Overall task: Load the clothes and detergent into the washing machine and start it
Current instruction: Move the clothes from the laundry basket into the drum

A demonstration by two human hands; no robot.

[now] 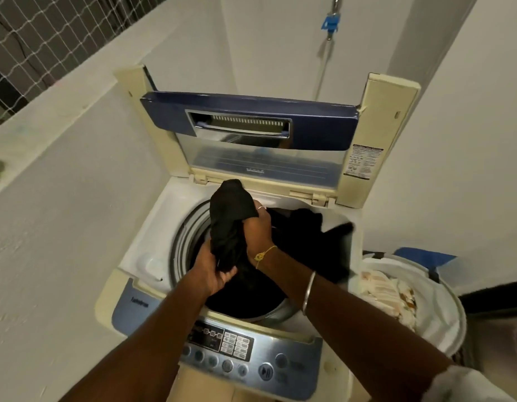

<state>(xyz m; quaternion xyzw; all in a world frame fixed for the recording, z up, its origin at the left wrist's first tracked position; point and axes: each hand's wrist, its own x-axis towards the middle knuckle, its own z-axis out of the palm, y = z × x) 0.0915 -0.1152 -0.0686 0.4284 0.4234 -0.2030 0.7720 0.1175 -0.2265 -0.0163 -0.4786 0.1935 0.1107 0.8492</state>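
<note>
A top-loading washing machine (pixel 141 256) stands in front of me with its blue-framed lid (pixel 251 123) folded up at the back. Both hands hold a black garment (pixel 228 216) above the drum opening. My left hand (pixel 213 274) grips its lower end near the drum's front. My right hand (pixel 258 227) clutches it higher up, over the drum's middle. More black cloth (pixel 312 242) drapes over the drum's right rim and hangs inside. The control panel (pixel 239 352) with its buttons lies at the near edge, under my forearms.
A white laundry basket (pixel 443 320) with light-coloured clothes stands right of the machine. White walls close in on the left and behind. A hose with a blue clip (pixel 330 24) hangs on the back wall. Netting (pixel 33 39) covers the opening at top left.
</note>
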